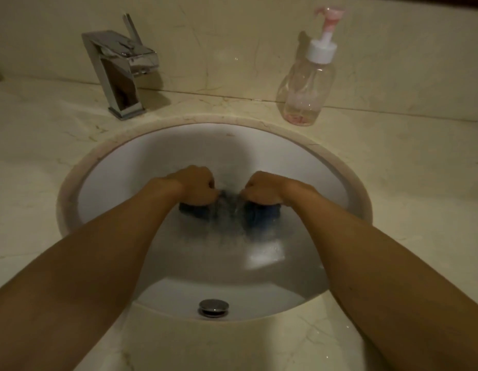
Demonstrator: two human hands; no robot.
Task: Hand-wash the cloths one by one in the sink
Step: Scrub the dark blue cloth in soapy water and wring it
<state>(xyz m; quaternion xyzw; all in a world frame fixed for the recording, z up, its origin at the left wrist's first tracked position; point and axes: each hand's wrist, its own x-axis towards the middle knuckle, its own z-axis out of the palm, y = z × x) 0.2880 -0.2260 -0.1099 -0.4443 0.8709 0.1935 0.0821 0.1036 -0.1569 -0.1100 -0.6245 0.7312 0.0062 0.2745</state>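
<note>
Around the water-filled sink (179,145) lies a cream marble counter (393,183).

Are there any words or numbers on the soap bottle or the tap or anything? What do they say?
No text can be read in this view.
Pump bottle: clear, no label showing.
Faucet: plain chrome, no brand legible.
Sink: a tiny mark on the far wall, too small to read.
Blue cloth: no tag showing.
</note>
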